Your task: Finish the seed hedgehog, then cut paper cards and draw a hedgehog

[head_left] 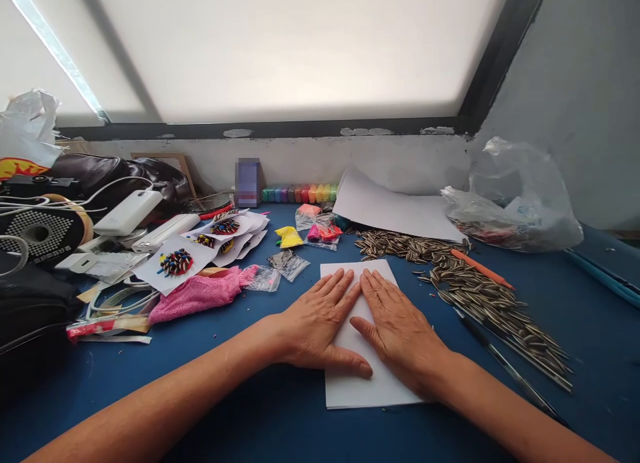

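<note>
A white sheet of paper (345, 390) lies on the blue table in front of me. My left hand (323, 323) rests flat on its left side, fingers stretched out and thumb pointing right. Pressed on the right part of the paper is my right hand (395, 323), also flat, with its fingers extended. The fingertips of both hands come close together near the paper's far edge. To the right of the paper spreads a heap of striped sunflower seeds (485, 296), with an orange stick-like tool (483, 268) lying across it.
Behind the seeds lie larger white sheets (390, 206) and a clear plastic bag (520, 210). Yellow clay (289, 236) sits beyond the paper. At left are a pink cloth (200, 295), decorated papers (175, 263), a power bank (129, 212) and cables. A pen (510, 366) lies at right.
</note>
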Available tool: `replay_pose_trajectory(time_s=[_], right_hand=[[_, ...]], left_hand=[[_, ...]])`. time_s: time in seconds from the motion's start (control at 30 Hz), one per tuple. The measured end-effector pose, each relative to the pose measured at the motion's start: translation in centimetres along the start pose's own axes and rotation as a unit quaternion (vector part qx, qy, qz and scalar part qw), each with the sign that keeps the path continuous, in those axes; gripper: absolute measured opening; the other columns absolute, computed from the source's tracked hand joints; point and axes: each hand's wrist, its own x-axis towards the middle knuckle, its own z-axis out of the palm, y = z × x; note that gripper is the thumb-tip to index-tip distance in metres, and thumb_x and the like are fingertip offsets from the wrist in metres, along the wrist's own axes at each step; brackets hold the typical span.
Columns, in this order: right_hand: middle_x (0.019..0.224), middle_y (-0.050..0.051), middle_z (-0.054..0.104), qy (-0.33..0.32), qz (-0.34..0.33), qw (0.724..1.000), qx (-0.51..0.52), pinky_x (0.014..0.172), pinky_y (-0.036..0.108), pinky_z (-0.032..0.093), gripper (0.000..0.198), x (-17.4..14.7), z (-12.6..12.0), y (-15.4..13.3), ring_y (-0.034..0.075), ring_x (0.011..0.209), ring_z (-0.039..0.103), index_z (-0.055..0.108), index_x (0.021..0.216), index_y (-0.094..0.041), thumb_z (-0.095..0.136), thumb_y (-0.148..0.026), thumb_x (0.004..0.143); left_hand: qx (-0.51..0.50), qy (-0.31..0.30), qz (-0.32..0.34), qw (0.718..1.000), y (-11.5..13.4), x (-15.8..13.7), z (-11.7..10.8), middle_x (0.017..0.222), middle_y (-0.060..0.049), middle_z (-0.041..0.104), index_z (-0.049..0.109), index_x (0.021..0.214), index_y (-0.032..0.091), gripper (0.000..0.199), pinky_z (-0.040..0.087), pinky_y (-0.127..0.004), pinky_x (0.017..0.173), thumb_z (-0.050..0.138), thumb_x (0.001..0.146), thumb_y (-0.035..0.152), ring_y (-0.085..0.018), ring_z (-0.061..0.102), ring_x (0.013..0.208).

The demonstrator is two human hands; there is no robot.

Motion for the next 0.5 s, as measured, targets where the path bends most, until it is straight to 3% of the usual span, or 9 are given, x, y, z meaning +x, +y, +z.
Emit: replay_pose_trajectory(time_s=[0.2, 0.5], right_hand=[[0.161, 0.02, 0.025, -0.02, -0.008, 1.0, 0.0, 0.121, 0.05, 0.025, 0.081, -1.1, -0.4, 1.5, 0.032, 0.15, 0.024, 0.033, 0.154, -0.001, 0.028, -0.06, 0.099], [0.16, 0.02, 0.028, -0.009, -0.022, 0.998, -0.059, 0.12, 0.049, 0.028, 0.08, -2.8, -0.3, 3.3, 0.031, 0.148, 0.028, 0.033, 0.154, -0.003, 0.021, -0.06, 0.1]], left_hand=[[-0.005, 0.0, -0.003, 1.0, 0.1, -0.1, 0.0, 0.162, -0.019, -0.012, 0.005, 0.159, 0.003, 0.125, 0.002, -0.049, 0.125, 0.047, 0.077, 0.088, -0.033, -0.01, 0.152], [0.004, 0.009, 0.0, 1.0, -0.1, -0.2, 0.2, 0.162, -0.017, -0.011, 0.007, 0.159, 0.006, 0.124, 0.003, -0.049, 0.125, 0.048, 0.077, 0.089, -0.033, -0.009, 0.152]])
